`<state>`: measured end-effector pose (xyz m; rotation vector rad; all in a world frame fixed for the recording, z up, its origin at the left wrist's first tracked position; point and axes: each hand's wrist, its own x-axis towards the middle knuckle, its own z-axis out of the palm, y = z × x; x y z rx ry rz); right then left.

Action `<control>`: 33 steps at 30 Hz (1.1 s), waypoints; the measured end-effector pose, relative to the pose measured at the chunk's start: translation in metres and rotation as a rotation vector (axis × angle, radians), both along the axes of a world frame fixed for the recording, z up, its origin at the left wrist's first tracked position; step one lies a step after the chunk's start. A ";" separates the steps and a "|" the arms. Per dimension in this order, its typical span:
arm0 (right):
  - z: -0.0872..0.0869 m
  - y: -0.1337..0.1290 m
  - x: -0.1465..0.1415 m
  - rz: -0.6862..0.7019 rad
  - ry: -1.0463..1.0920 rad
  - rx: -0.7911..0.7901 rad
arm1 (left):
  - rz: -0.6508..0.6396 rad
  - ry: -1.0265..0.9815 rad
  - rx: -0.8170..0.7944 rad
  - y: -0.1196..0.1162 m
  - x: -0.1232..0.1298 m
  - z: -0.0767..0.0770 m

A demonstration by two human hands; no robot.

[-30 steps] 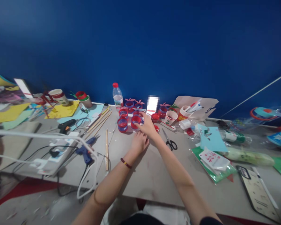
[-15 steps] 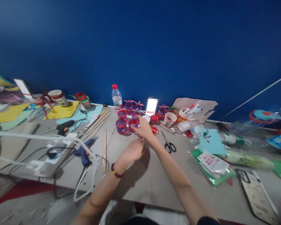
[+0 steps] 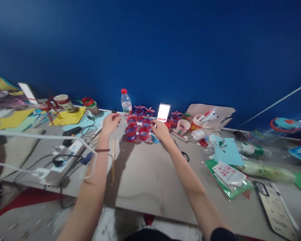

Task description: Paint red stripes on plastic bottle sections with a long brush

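Toward the near right corner of the smooth grey table [image 3: 145, 190] lay a flat phone [image 3: 276, 211], black-rimmed, its cream back marked with dark strokes. Farther in was green card [image 3: 219, 182] inside a glossy clear sleeve; left of the middle, a thin, straight wooden strip [image 3: 113, 160] pointed at the near edge. Scissors [image 3: 188, 158] showed a black ring handle, the rest mostly hidden by the right wrist.

Toward the far edge, about midway along, stood four squat, cylindrical red-and-purple cups [image 3: 130, 138], two by two. The right hand [image 3: 162, 130] was just beside the back right one, thumb and fingers bent; whether they pinched anything I cannot tell. The left hand [image 3: 111, 123] hung near pale blue paper [image 3: 100, 115], fingers curled loosely together, any hold unclear.

Behind the cups, purple cups with jagged pink crowns [image 3: 138, 112] and a clear, red-capped plastic bottle [image 3: 126, 106] lined the far edge, before a plain blue wall [image 3: 150, 50].
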<state>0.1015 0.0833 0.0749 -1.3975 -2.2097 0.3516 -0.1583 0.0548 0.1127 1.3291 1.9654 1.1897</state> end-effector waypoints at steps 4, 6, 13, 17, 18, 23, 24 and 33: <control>0.002 0.012 -0.002 0.064 -0.141 0.010 | -0.083 -0.006 -0.118 0.022 -0.007 -0.004; 0.004 0.017 -0.005 0.106 -0.212 0.026 | -0.132 0.003 -0.183 0.030 -0.006 -0.006; 0.005 0.035 -0.009 0.205 -0.397 0.073 | -0.223 0.094 -0.340 0.055 0.001 -0.017; 0.005 0.037 -0.012 0.235 -0.452 0.097 | -0.225 0.201 -0.369 0.062 0.004 -0.021; 0.005 0.037 -0.013 0.238 -0.461 0.102 | -0.225 0.232 -0.373 0.064 0.004 -0.021; 0.006 0.041 -0.017 0.237 -0.492 0.125 | -0.220 0.390 -0.361 0.070 0.007 -0.020; 0.006 0.042 -0.017 0.237 -0.497 0.128 | -0.219 0.416 -0.352 0.071 0.008 -0.019; 0.005 0.051 -0.028 0.237 -0.535 0.124 | -0.176 0.564 -0.290 0.081 0.015 -0.023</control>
